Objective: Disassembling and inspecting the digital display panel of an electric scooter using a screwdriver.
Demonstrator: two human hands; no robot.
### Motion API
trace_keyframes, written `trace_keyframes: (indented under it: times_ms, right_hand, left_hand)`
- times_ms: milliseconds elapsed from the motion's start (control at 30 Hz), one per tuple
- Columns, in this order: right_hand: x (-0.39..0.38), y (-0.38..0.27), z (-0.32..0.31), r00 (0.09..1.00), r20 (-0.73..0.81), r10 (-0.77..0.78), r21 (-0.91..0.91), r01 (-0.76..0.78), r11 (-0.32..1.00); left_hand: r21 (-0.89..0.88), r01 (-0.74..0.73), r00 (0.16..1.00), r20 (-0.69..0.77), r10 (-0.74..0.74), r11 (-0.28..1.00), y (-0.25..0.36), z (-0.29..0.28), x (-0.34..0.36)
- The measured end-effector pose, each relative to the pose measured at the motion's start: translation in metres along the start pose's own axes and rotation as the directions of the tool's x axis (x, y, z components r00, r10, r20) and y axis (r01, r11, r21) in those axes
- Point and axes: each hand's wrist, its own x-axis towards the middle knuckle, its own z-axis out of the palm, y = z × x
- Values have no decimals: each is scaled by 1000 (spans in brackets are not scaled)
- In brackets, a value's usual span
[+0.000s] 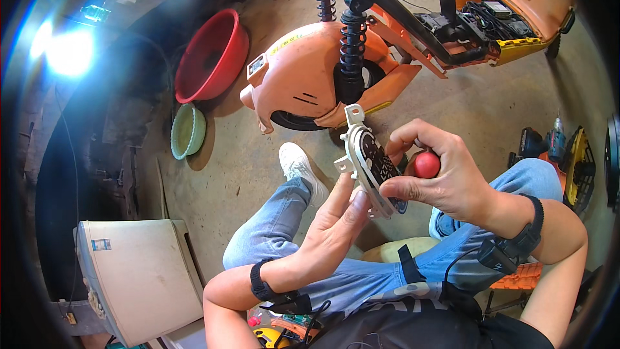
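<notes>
A gauge panel [377, 167] is held up before me, tilted, with a pale housing, mounting tabs on its far left side and a black printed face. My left hand [339, 220] grips its lower left edge between thumb and fingers. At the face's right side is my right hand [445, 174], its thumb and forefinger at the panel. In its curled fingers sits a tool with a red rounded handle end [426, 165], seen end-on. The rest of that tool is hidden, so its kind cannot be told.
An orange scooter body [303, 64] with black spring shocks [352, 52] lies ahead, its open compartment [497, 19] full of wiring. Red [243, 45] and green [199, 132] basins stand left. A white cabinet [142, 278] is at lower left, a cordless drill [554, 139] at right.
</notes>
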Motion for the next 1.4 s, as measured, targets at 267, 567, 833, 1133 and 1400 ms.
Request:
trace_keyframes:
  times_ms: [267, 567, 833, 1133, 1400]
  right_hand:
    - [1, -3, -1, 993, 8, 122, -21, -122, 992]
    - [0, 1, -2, 985, 25, 169, 42, -170, 985]
    - [2, 8, -1, 996, -24, 83, 161, -78, 984]
    - [1, -6, -1, 990, 13, 137, 292, -135, 947]
    - [4, 6, -4, 998, 33, 53, 180, -58, 982]
  left_hand:
    - [82, 45, 998, 34, -48, 996, -3, -3, 0]
    - [162, 61, 987, 139, -84, 985, 3, 7, 4]
    - [-73, 91, 989, 121, -81, 993, 9, 5, 4]
    - [-73, 92, 978, 192, -76, 993, 16, -1, 2]
    - [67, 74, 994, 78, -79, 995, 17, 1, 0]
